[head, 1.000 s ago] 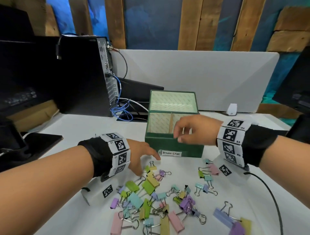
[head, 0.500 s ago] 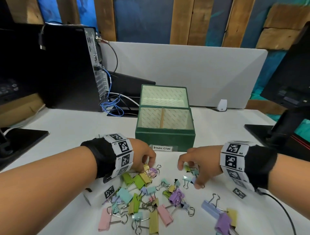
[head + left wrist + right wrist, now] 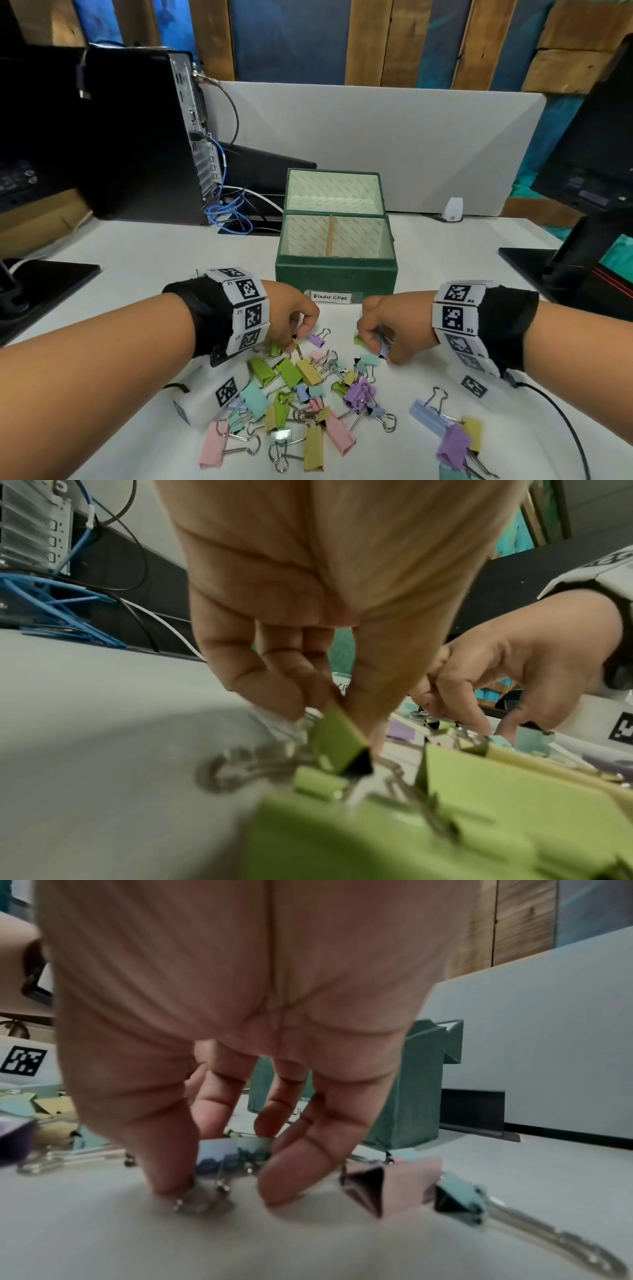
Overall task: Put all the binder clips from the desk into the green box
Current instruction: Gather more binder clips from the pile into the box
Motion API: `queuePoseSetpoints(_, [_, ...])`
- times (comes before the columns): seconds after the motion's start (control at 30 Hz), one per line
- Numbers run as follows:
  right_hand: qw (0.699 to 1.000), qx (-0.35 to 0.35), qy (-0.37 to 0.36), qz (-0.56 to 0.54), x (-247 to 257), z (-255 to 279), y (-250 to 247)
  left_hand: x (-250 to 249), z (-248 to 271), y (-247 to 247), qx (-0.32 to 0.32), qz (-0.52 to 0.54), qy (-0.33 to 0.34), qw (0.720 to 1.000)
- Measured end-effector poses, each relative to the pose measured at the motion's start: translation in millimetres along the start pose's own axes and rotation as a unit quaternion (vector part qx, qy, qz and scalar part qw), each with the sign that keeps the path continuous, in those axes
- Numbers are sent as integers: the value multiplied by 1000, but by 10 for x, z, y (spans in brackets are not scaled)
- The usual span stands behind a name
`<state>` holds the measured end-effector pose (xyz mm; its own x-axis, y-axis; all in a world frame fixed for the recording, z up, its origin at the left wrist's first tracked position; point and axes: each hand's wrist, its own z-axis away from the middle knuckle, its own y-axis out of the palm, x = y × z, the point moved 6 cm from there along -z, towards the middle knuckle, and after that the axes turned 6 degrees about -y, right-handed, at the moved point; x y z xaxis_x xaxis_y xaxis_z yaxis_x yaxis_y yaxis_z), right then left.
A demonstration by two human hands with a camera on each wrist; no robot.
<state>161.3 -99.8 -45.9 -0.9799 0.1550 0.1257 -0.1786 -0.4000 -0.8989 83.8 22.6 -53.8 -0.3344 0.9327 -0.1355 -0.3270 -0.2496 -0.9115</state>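
The green box [image 3: 335, 275] stands open in the middle of the white desk, its lid tipped back and a "Binder Clips" label on the front. Pastel binder clips [image 3: 301, 404] lie piled in front of it. My left hand [image 3: 296, 337] is at the pile's far left edge; in the left wrist view its thumb and fingers [image 3: 337, 710] pinch an olive-green clip [image 3: 339, 739]. My right hand [image 3: 376, 349] is at the pile's far right edge. In the right wrist view its thumb and fingers [image 3: 226, 1185] curl round a small bluish clip [image 3: 222, 1157] lying on the desk.
A few more clips [image 3: 452, 431] lie apart at the front right; a pink clip [image 3: 394, 1183] and a teal one [image 3: 459, 1196] sit beside my right hand. A computer tower [image 3: 137, 137] with cables stands back left, monitor bases [image 3: 548, 267] at both sides, a grey divider [image 3: 376, 137] behind.
My right hand came down from above the box to the clips on the desk and curled round one. My left hand dropped onto the pile's edge and pinched a clip.
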Motion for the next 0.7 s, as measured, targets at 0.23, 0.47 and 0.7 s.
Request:
queuePoseSetpoints(0.23, [1000,-8,-21,4,1,-18,-7,-75,25,-81,-30,-11,40,999])
queuePoseSetpoints(0.47, [999,-26,-27,-10,-59,-44,-34,-210,118,-515,-131,103,79,983])
queuePoseSetpoints(0.7, [997,-44,9,-61,-250,5,-60,-373,73,-1039,-231,174,104,952])
